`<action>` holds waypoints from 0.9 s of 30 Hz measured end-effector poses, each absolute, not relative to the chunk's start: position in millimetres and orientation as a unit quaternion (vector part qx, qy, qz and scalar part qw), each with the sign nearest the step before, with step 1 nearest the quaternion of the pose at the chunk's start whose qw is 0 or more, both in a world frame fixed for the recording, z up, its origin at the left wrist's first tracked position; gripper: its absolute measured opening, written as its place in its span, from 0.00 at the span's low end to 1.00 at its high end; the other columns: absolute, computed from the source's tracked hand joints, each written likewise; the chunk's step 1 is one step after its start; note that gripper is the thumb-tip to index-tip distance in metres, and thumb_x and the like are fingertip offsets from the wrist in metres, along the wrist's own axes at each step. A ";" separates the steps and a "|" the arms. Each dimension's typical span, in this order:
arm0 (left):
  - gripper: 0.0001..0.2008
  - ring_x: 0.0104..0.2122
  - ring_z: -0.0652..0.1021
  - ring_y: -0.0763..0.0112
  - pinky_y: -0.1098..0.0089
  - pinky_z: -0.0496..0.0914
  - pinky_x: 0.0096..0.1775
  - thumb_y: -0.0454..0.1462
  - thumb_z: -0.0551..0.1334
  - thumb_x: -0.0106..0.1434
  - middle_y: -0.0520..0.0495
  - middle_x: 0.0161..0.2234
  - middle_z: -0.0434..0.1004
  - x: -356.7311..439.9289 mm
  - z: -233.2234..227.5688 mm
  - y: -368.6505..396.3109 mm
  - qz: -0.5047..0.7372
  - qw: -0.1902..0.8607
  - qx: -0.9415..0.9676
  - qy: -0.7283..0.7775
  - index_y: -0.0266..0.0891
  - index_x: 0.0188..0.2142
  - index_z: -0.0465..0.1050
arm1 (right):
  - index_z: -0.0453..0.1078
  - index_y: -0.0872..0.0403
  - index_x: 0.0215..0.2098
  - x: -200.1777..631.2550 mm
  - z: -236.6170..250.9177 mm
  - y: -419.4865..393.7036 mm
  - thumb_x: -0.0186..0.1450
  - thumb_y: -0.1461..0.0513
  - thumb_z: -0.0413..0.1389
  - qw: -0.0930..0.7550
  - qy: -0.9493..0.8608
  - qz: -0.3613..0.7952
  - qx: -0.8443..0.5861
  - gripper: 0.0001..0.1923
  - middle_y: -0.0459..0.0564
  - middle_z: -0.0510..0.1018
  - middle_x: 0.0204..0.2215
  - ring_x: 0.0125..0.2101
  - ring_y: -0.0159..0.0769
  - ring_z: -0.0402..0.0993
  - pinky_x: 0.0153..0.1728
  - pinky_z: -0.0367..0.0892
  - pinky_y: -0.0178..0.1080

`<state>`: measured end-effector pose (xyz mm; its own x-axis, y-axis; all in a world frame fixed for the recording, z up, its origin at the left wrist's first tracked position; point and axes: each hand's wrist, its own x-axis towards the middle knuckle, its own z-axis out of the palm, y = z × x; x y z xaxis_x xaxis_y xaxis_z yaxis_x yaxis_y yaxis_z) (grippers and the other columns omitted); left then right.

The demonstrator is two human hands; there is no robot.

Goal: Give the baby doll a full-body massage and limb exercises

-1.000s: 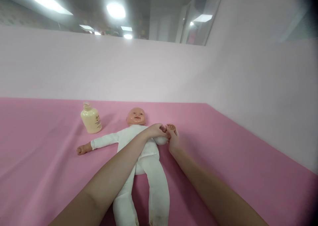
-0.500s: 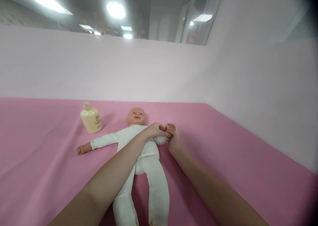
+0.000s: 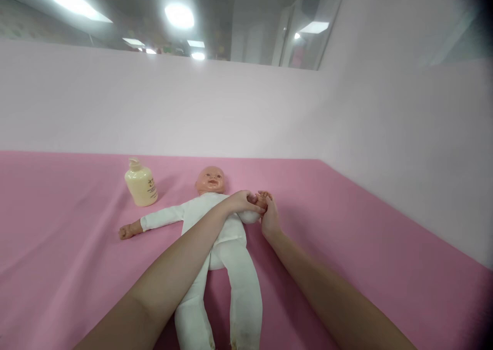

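Note:
A baby doll [image 3: 227, 237] in a white suit lies on its back on the pink cloth [image 3: 346, 227], head toward the wall. My left hand [image 3: 241, 202] reaches across the doll's chest and grips the doll's raised arm near the wrist. My right hand [image 3: 269, 217] holds the doll's small hand from the right side, fingers curled around it. The doll's other arm [image 3: 148, 222] stretches out flat to the left.
A cream pump bottle [image 3: 140, 183] stands on the cloth left of the doll's head. A pale pink wall [image 3: 192, 109] runs behind and along the right side, meeting at a corner.
My right hand has shifted slightly up along the doll's hand; both hands stay on the doll's arm. Nothing else has moved.

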<state>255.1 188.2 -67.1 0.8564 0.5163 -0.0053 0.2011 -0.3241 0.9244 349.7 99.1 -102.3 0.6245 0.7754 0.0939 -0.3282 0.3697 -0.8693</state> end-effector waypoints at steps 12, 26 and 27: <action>0.24 0.26 0.66 0.76 0.73 0.60 0.29 0.45 0.74 0.38 0.58 0.24 0.63 255.5 -65.6 184.3 0.165 0.529 0.794 0.252 0.40 0.25 0.62 | 0.68 0.48 0.39 350.6 -104.2 97.0 0.49 0.59 0.59 0.779 -0.304 0.351 -0.422 0.18 0.44 0.77 0.34 0.39 0.38 0.75 0.42 0.70 0.40; 0.20 0.27 0.65 0.76 0.73 0.60 0.29 0.42 0.72 0.42 0.58 0.25 0.63 256.5 -72.4 189.6 0.158 0.519 0.806 0.238 0.40 0.26 0.62 | 0.69 0.47 0.37 350.0 -105.7 98.8 0.55 0.53 0.62 0.782 -0.311 0.328 -0.430 0.14 0.43 0.76 0.33 0.38 0.36 0.75 0.43 0.71 0.40; 0.20 0.27 0.66 0.76 0.73 0.60 0.30 0.42 0.72 0.41 0.58 0.26 0.64 256.1 -72.1 189.4 0.159 0.521 0.803 0.241 0.40 0.27 0.63 | 0.70 0.47 0.38 350.6 -106.8 98.6 0.54 0.55 0.62 0.780 -0.312 0.333 -0.427 0.14 0.43 0.77 0.34 0.38 0.36 0.75 0.44 0.71 0.40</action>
<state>256.1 189.4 -72.1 0.8332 0.5530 0.0034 0.2218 -0.3398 0.9140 350.6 98.6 -106.8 0.5837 0.7861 0.2033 -0.2521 0.4135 -0.8749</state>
